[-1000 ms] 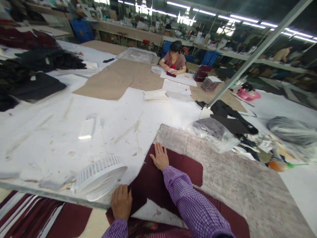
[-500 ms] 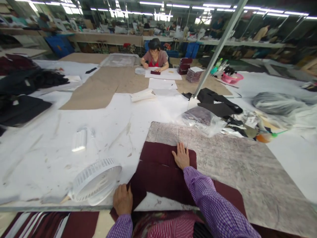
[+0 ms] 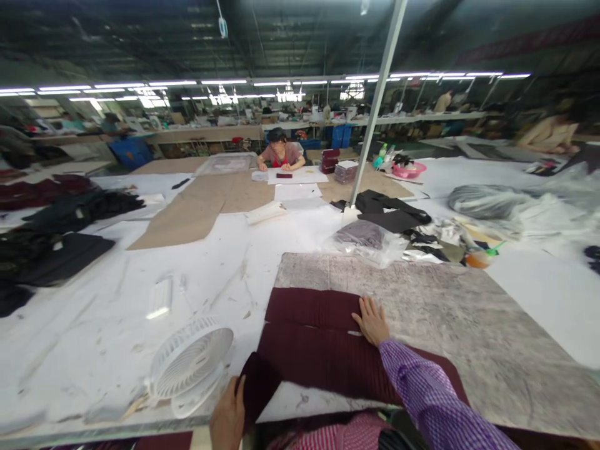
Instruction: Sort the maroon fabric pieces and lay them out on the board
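Dark maroon fabric pieces [image 3: 309, 337] lie flat on the table in front of me, partly over a mottled grey board [image 3: 445, 319]. My right hand [image 3: 372, 320] rests palm down, fingers spread, on the right end of the upper piece. My left hand [image 3: 228, 419] at the table's near edge pinches the lower left corner of the maroon fabric, which curls up there. Both my sleeves are purple check.
A small white fan [image 3: 190, 365] lies tilted just left of the fabric. A white plastic item [image 3: 159, 299] sits further left. Bagged cloth [image 3: 363, 236] and black garments [image 3: 389, 212] lie beyond the board by a metal pole [image 3: 372, 112]. A person [image 3: 280, 153] works at the far end.
My right hand has slid to the right along the maroon fabric. The view has tilted upward, so my left hand now sits lower, still at the fabric's corner.
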`<state>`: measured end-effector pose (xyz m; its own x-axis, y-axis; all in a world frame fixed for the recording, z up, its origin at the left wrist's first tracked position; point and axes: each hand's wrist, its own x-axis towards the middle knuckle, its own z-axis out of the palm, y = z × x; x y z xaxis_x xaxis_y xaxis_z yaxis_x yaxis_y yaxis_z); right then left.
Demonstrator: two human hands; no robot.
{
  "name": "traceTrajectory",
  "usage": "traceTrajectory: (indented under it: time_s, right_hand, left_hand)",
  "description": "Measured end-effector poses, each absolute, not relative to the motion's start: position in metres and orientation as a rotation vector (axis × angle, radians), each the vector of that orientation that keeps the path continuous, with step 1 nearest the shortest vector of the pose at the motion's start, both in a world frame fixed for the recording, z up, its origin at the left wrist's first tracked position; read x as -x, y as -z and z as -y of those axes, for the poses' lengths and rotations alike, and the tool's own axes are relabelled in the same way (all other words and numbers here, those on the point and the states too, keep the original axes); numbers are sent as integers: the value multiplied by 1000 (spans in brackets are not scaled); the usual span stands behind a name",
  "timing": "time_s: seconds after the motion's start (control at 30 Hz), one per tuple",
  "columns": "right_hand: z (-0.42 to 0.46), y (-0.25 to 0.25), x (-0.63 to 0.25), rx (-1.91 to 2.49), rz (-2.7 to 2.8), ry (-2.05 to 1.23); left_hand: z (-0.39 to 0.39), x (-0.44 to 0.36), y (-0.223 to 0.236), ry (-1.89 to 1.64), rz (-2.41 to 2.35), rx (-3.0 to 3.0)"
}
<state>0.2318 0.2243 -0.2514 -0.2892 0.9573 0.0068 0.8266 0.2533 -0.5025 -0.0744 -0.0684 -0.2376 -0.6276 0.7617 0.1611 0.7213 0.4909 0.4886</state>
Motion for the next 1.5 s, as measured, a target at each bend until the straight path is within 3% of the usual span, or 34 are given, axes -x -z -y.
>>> traceTrajectory:
  time_s: [0.17,0.23,0.33,0.37,0.5,0.7,0.9,0.97,1.1,1.17,1.5]
  right_hand:
    - [-193,197,-189,1370,2153,-1072]
    - [-169,163,-169,1174,2154,-1336]
    - [-131,105,-153,601,1731,-2118]
    - [-121,87,-151,499,1594,-2212]
    - [-101,40,-152,489,1456,-2093]
    - [-104,25,-168,697,1523,-1792]
    - [-99,6,-194,841,1825,-794]
    - [-99,0,-200,860,1782,-816]
    - [-101,-10,-207,894,1391,-1392]
    - [-101,-14,-208,835,1257,-1500]
    - [-98,-14,-238,881,1541,-1111]
  left_hand:
    - [54,53,158,-1076,-2537,-1086]
    - [37,37,117,-1419,-2201,-644]
    - [12,13,62,-1634,-1904,-364]
    - [5,5,49,-1697,-1815,-295]
    - [-11,-19,20,-1858,-1674,-258]
    - [-17,-43,5,-1732,-1444,-271]
    - [-27,-56,-17,-1522,-948,-189]
    - [-31,-62,-21,-1470,-893,-240]
    - [-35,-72,-26,-1562,-1105,-592]
    - [-37,-74,-28,-1546,-1085,-582]
    - [-42,-75,-45,-1331,-896,-308]
